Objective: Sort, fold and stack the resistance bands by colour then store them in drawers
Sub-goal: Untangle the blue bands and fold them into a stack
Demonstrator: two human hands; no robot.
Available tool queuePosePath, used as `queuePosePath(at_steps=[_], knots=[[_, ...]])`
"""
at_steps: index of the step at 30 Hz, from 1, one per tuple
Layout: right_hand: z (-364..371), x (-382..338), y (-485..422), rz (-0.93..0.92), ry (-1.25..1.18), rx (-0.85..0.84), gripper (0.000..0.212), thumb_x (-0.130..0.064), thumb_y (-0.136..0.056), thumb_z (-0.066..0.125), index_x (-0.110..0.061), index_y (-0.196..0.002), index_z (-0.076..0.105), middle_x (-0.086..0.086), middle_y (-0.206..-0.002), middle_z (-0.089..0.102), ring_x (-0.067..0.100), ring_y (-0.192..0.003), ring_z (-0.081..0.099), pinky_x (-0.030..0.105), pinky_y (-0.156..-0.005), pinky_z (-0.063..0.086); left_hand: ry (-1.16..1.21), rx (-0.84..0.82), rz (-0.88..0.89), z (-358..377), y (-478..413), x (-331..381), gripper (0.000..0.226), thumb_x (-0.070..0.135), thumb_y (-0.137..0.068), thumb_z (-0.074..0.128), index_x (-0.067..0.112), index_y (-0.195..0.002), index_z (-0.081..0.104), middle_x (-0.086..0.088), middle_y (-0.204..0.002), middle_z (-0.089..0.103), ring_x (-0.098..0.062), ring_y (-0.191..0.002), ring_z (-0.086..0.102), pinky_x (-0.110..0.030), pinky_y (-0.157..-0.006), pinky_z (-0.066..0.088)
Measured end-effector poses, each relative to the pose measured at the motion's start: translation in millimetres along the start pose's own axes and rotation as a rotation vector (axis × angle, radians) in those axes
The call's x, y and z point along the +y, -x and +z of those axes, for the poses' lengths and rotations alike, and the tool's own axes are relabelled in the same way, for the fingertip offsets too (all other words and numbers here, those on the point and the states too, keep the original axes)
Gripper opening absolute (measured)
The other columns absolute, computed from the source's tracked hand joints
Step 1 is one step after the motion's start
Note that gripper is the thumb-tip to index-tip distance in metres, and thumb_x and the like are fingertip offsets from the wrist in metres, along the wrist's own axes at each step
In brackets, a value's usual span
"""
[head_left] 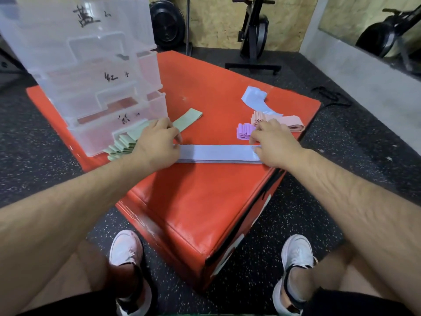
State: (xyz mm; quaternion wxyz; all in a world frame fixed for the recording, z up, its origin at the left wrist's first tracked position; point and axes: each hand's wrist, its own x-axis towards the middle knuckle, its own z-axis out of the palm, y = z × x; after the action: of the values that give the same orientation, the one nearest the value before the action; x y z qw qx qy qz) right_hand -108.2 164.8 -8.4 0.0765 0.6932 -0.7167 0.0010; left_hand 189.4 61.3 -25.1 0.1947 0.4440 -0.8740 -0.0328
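Note:
A flat stack of light blue bands [217,153] lies across the red box [196,201]. My left hand [157,142] presses its left end and my right hand [271,142] pinches its right end. Green bands [123,144] lie fanned beside the drawer unit, with one long green band [188,120] behind my left hand. A small purple folded pile [245,131], a pink pile [289,122] and another loose blue band [256,99] sit at the far right. The clear plastic drawer unit [91,71] stands at the left, its bottom drawer pulled out.
The red box's right edge runs close to the pink pile. Black speckled rubber floor surrounds the box. An exercise machine [254,33] and a black fan [167,23] stand against the back wall. My white shoes [126,249] rest at the box's front.

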Motion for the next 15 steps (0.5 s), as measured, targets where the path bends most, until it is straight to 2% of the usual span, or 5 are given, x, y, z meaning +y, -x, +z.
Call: queuePosePath(at_steps=[4, 7, 10, 15], knots=[[-5.0, -17.2, -1.0, -0.139, -0.251, -0.112, 0.044, -0.045, -0.092, 0.063, -0.031, -0.133, 0.056, -0.003, -0.139, 0.055, 0.023, -0.134, 0.044, 0.044, -0.110, 0.033, 0.143, -0.176, 0.167, 3.0, -4.3, 15.8, 0.054, 0.063, -0.070, 0.052, 0.031, -0.113, 0.064, 0.005, -0.117, 0.059, -0.017, -0.114, 0.056, -0.043, -0.099, 0.045], [-4.0, -23.1, -2.6, -0.158, -0.300, -0.177, 0.057, -0.049, -0.089, 0.068, -0.032, -0.140, 0.050, -0.010, -0.143, 0.053, 0.015, -0.134, 0.044, 0.040, -0.109, 0.033, 0.173, -0.325, 0.214, 12.5, -7.0, 21.8, 0.072, 0.074, -0.067, 0.053, 0.036, -0.128, 0.056, 0.010, -0.128, 0.056, -0.012, -0.123, 0.051, -0.044, -0.103, 0.042], [1.7, -22.3, -7.9, -0.139, -0.277, -0.214, 0.060, -0.053, -0.087, 0.068, -0.035, -0.141, 0.047, -0.009, -0.143, 0.053, 0.017, -0.133, 0.046, 0.037, -0.104, 0.030, 0.212, -0.383, 0.182, 18.1, -12.6, 27.6, 0.077, 0.068, -0.068, 0.062, 0.036, -0.137, 0.050, 0.009, -0.135, 0.054, -0.011, -0.127, 0.048, -0.042, -0.109, 0.038], [4.2, -23.0, -14.2, -0.133, -0.285, -0.249, 0.054, -0.049, -0.089, 0.068, -0.036, -0.138, 0.049, -0.007, -0.140, 0.054, 0.018, -0.130, 0.047, 0.040, -0.106, 0.032, 0.214, -0.385, 0.187, 23.4, -22.1, 28.5, 0.052, 0.042, -0.084, 0.072, 0.036, -0.133, 0.055, 0.005, -0.125, 0.058, -0.016, -0.119, 0.052, -0.041, -0.105, 0.040]])
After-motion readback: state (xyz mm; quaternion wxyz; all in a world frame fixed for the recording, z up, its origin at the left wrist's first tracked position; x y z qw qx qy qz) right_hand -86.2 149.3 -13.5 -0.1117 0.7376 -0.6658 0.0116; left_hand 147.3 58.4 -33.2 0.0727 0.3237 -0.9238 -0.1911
